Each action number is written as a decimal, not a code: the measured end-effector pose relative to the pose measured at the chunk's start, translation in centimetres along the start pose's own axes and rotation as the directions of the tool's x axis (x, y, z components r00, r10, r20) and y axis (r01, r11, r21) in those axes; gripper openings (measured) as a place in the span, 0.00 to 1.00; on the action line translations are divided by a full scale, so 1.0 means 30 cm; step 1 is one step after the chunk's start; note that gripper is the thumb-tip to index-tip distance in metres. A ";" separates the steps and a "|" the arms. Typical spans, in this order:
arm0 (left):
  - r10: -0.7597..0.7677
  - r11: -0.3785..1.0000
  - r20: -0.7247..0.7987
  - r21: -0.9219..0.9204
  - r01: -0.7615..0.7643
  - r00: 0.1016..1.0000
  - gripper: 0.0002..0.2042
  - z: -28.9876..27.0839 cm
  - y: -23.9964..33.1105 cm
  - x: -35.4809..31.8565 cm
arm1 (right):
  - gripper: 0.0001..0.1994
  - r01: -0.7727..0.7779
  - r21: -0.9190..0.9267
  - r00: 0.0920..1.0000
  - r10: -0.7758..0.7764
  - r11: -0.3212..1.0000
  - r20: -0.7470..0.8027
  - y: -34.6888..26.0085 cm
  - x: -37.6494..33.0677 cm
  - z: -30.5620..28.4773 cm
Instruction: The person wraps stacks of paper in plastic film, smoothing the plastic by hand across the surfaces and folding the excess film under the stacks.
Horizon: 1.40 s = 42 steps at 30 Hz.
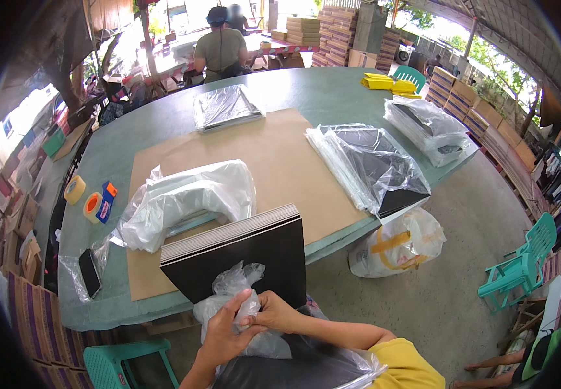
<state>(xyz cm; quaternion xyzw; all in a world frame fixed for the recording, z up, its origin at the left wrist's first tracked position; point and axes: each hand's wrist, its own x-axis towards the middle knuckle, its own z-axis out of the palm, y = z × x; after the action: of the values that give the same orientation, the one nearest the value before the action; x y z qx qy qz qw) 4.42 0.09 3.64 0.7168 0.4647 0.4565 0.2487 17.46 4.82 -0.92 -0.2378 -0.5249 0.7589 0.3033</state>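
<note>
My left hand (223,334) and my right hand (275,314) meet low in the middle, both closed on a bunched clear plastic bag (240,280). Its gathered top sticks up above my fingers. Just beyond them, a thick stack of black boards with pale edges (241,249) stands upright at the table's near edge. A black flat item in clear plastic (274,364) lies below my hands, across my lap. Behind the boards, a heap of milky plastic bags (196,201) rests on brown paper (287,168).
The green table (163,117) holds bagged black boards (371,168), another bagged stack (429,126), tape rolls (75,190), a phone (90,272) and yellow packets (387,84). A taped plastic sack (397,243) stands right. Green chairs (520,266) and a seated person (222,48) are farther off.
</note>
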 end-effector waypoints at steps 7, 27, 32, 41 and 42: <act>-0.127 0.991 -0.038 -0.051 0.125 0.991 0.19 -0.049 -0.031 -0.015 | 0.09 0.007 0.088 0.994 0.003 0.996 -0.106 -0.037 -0.008 -0.037; -0.379 0.916 -0.877 -0.310 0.255 0.295 0.01 -0.432 -0.363 -0.405 | 0.07 0.150 0.598 0.988 -0.101 0.787 -0.116 -0.071 -0.013 -0.128; -0.229 0.969 -0.834 -0.144 0.203 0.502 0.07 -0.289 -0.136 -0.138 | 0.07 0.037 0.369 0.997 -0.060 0.929 0.052 -0.059 0.003 -0.057; -0.262 0.958 0.198 -0.063 0.279 0.944 0.09 -0.071 -0.009 0.031 | 0.09 -0.064 0.378 0.998 0.067 0.924 0.006 -0.036 -0.007 -0.037; -0.254 0.955 0.172 -0.109 0.274 0.952 0.08 -0.070 -0.015 0.030 | 0.09 -0.066 0.413 0.998 0.070 0.908 0.006 -0.026 -0.002 -0.043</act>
<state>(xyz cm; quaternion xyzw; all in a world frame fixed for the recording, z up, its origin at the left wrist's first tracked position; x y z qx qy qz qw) 2.50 0.95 4.62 0.6637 0.5045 0.3912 0.3899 18.56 5.82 -0.63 -0.1897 -0.3427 0.8617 0.3226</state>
